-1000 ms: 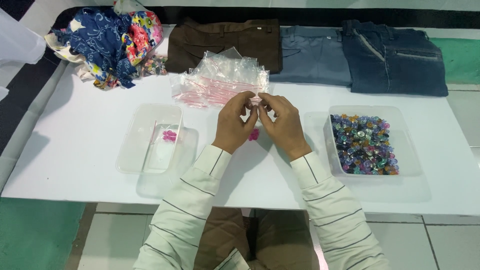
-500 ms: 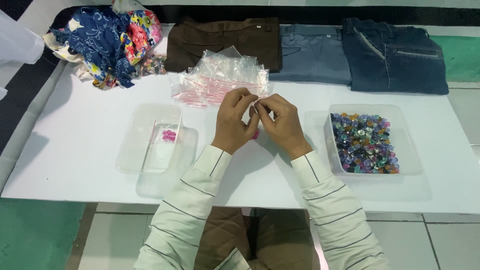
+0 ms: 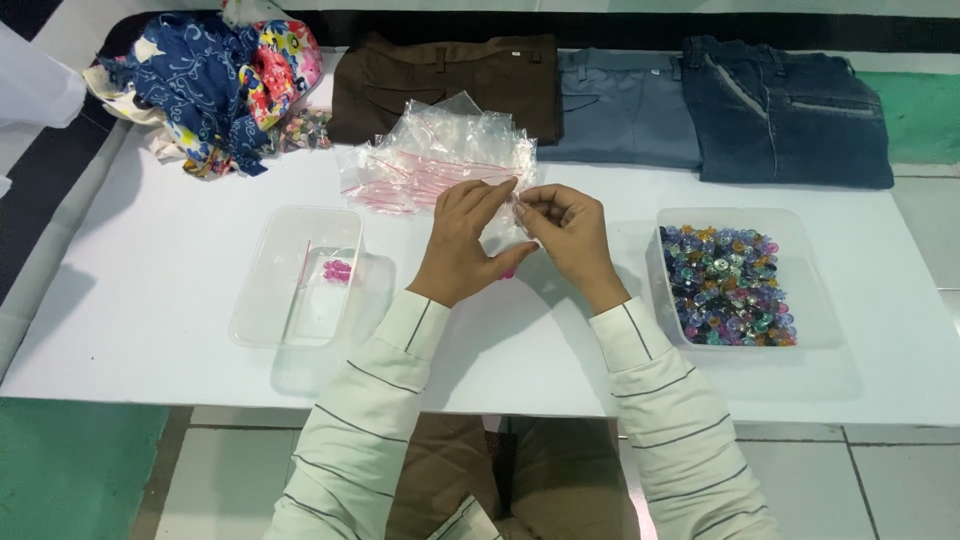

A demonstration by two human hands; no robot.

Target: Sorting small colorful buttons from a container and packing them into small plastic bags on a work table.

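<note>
Pinching a small clear bag between both hands at frame centre, we hold left hand and right hand pressed close, fingertips meeting. Bag pile lies just above; bead tray right, nearer the right hand; clear tray left.

Seated person, viewed from above. Both arms wear long cream-white sleeves crossed by thin, widely spaced dark stripes, each ending in a plain cuff at the wrist. Left hand and right hand are bare. Brown trousers cover the lap.
</note>
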